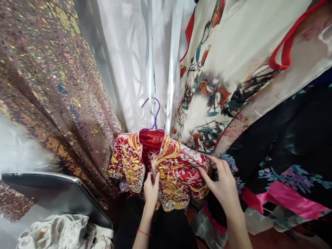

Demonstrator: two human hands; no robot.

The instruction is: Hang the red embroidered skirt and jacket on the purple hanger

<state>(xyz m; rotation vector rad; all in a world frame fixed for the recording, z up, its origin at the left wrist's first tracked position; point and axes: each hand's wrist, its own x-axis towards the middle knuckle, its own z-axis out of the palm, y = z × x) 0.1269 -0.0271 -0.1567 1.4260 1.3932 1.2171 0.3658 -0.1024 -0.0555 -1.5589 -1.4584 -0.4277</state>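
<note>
A short red jacket point(178, 173) with gold and silver embroidery hangs from a purple hanger point(157, 114) in the middle of the view. Its front is parted, showing the red lining and a small label at the collar. My left hand point(151, 189) is closed on the front edge of the jacket, thumb and finger at the opening. At the jacket's sleeve on the right, my right hand point(224, 185) grips the cloth near the shoulder. Some of its fingertips are hidden behind the fabric. The hanger's hook rises in front of white metal bars point(169, 69).
A sequined gown point(64, 79) hangs at the left, a white dress with a painted print point(233, 45) at the right. Beyond it is a black floral garment point(293, 138) with a pink band. A black chair point(59, 193) at lower left bears white patterned cloth point(62, 231).
</note>
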